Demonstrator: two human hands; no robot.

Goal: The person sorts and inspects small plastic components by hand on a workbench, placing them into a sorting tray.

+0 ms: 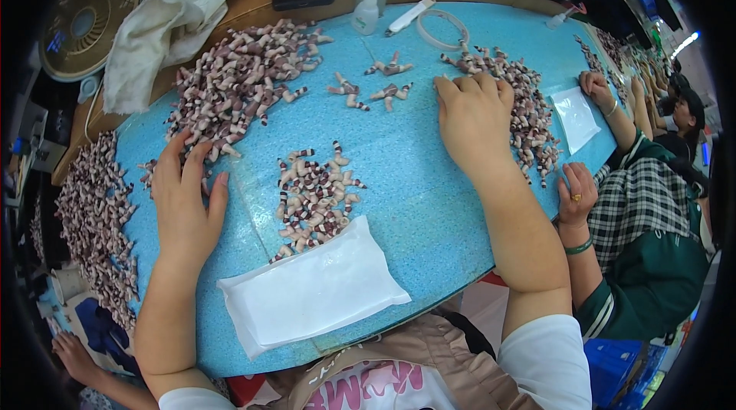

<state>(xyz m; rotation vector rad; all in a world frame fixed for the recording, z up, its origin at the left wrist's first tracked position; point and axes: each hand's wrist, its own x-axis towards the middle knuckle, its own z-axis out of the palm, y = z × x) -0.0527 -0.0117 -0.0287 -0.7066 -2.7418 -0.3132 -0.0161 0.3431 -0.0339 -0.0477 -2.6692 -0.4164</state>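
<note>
In the head view, the two hands are well apart. The left hand [188, 203], fingers and thumb spread, reaches the lower edge of a large heap of small, jointed, cream-and-maroon pieces [238, 77] on the speckled blue surface [414, 234]. The right hand [477, 123], fingers curled, rests at the left edge of a second heap of similar pieces [533, 107]; whether it grips any cannot be told. Between the forearms, a smaller central pile [314, 191] lies just above a flat, white, rectangular packet [314, 287].

Head fisheye — close, downward over worktop [414, 180]
</note>
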